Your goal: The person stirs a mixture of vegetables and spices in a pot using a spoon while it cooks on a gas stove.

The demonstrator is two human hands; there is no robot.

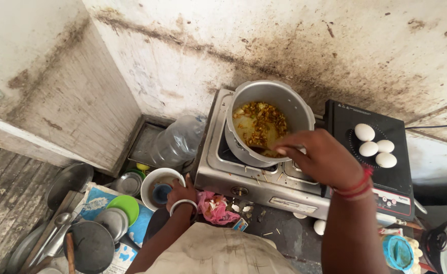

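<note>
In the head view, the right hand (321,158) is being held over a steel stove (223,170), its fingers closed around a utensil whose end is being dipped into the yellow, chopped food inside a metal pot (289,104) sitting tilted on the burner. The left hand (180,192), fingers curled, is being rested on the rim of a white bowl (150,183) left of the stove, while four white eggs (375,146) are lying on a black cooktop (401,177) to the right.

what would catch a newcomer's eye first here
The round metal cooking pot of yellow-brown food sits tilted on the steel gas stove, with the right hand stirring in it. Four white eggs lie on the black induction cooktop at right.
</note>
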